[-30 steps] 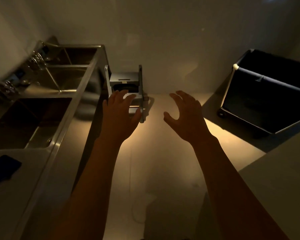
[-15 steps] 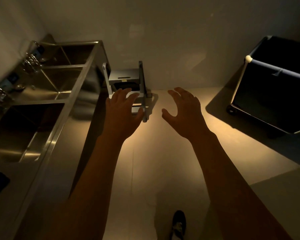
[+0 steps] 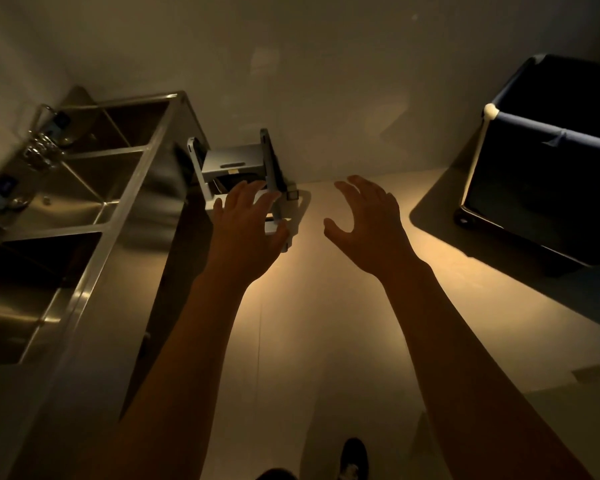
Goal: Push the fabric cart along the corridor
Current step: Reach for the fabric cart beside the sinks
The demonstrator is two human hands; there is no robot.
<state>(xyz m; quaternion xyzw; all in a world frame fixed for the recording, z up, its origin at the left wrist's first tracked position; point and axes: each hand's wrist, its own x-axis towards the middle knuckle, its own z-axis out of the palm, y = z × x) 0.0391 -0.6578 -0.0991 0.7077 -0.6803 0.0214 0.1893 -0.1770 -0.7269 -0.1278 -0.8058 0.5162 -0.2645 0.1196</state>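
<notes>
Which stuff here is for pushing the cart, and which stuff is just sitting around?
For the job:
fabric cart, dark blue, on wheels, at the right
left hand, open, empty
right hand, open, empty

Just sitting around:
steel sink with faucets
grey step stool by the wall

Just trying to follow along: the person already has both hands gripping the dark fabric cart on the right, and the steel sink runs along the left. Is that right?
Not quite. In the head view both hands, left and right, are open and empty in mid-air; the dark fabric cart stands untouched on the right. The steel sink does run along the left.
</notes>
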